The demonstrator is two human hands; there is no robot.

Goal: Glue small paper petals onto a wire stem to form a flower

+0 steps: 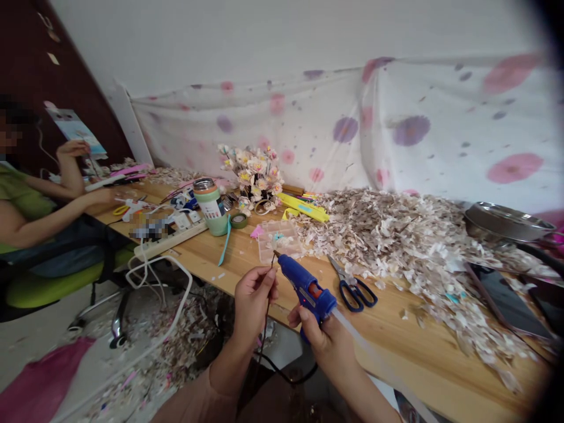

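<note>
A blue glue gun (pixel 307 289) is held over the near edge of the wooden table (pixel 396 329), its nozzle aimed up and left at the top of a thin dark wire stem (pixel 267 294). The stem is pinched between the thumb and fingertips of the left hand (pixel 252 296), which are pressed together just beside the nozzle tip. The gun's grip is wrapped by the curled fingers of the right hand (pixel 324 338); whether the trigger is pressed cannot be told. A clear glue stick (pixel 352 332) juts from the back of the gun.

With the pinching fingertips so near the nozzle, a burn from hot glue is judged the likeliest mishap. A thin stem could also be bent or swung away, so that glue is dropped onto the lap or the gun's black cord (pixel 282 370).

Just beyond the nozzle a clear plastic box (pixel 279 238) and blue-handled scissors (pixel 352 288) are laid on the table, and a wide heap of pale petal scraps (pixel 409 241) is spread near them; stray glue strings could be caught there. Farther left, a flower bunch (pixel 255 173), a green bottle (pixel 210 205) and a power strip (pixel 170 241) are seen, with another person (pixel 39 194) seated beyond.
</note>
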